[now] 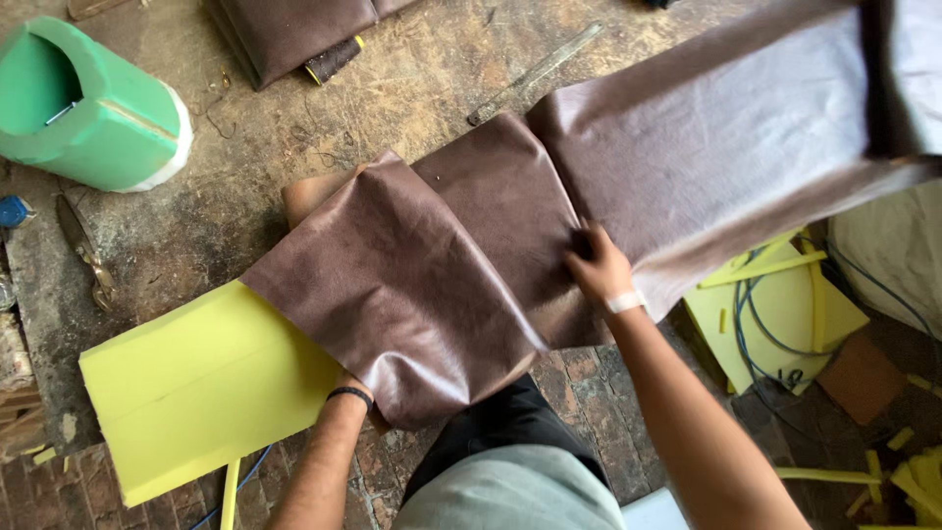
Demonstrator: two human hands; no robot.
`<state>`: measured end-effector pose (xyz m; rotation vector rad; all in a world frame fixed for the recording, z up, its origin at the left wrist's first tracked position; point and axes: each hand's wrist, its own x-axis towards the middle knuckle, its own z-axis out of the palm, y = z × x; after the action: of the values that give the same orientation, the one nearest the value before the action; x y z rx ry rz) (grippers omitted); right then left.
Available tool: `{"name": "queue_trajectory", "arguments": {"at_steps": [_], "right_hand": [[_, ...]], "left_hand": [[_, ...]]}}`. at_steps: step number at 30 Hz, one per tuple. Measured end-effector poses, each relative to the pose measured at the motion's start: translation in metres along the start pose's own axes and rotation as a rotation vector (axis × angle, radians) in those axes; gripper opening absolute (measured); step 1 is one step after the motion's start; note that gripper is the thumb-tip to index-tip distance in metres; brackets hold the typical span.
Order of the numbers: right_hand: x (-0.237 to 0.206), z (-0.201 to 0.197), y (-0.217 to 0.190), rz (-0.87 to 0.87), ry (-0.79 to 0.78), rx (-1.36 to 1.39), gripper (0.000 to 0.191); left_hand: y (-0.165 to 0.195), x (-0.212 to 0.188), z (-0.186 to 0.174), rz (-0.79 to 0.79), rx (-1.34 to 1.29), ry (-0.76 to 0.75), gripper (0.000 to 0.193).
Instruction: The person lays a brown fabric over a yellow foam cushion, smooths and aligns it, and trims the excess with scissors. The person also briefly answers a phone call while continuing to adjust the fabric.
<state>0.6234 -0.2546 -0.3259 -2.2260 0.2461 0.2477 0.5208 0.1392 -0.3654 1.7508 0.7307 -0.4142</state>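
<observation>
Brown leather sheet (461, 265) drapes over the yellow foam slab (196, 378) on the worn workbench (294, 147), right hand (597, 267) pinching a fold, left hand (355, 385) hidden beneath, grip unclear, so the overhanging right end could drag it off.

Upholstery workshop indicated. A scarred, stained wooden workbench (294, 167) is seen, spread with brown leatherette sheet (432, 265), yellow foam slab (196, 383) and green foam block (98, 108). Foam offcuts (913, 471) are scattered on brick floor (589, 383); scissors (83, 250) lie at bench edge.
</observation>
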Motion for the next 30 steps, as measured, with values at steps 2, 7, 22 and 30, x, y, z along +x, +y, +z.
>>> {"name": "queue_trajectory", "arguments": {"at_steps": [2,7,22,30], "right_hand": [[-0.042,-0.012,0.024,0.054,0.027,0.058,0.051],[-0.094,-0.026,0.065,0.350,-0.091,0.089,0.040],[-0.147,-0.045,0.079,-0.008,0.174,-0.083,0.048],[-0.033,-0.029,0.013,-0.733,-0.353,-0.780,0.082]], "left_hand": [[0.008,-0.004,-0.001,0.005,0.012,-0.007,0.042],[0.000,-0.025,-0.019,-0.052,0.046,0.091,0.041],[0.028,-0.113,0.007,0.677,0.017,0.522,0.031],[0.102,-0.078,0.185,0.788,0.661,0.097,0.061]]}}
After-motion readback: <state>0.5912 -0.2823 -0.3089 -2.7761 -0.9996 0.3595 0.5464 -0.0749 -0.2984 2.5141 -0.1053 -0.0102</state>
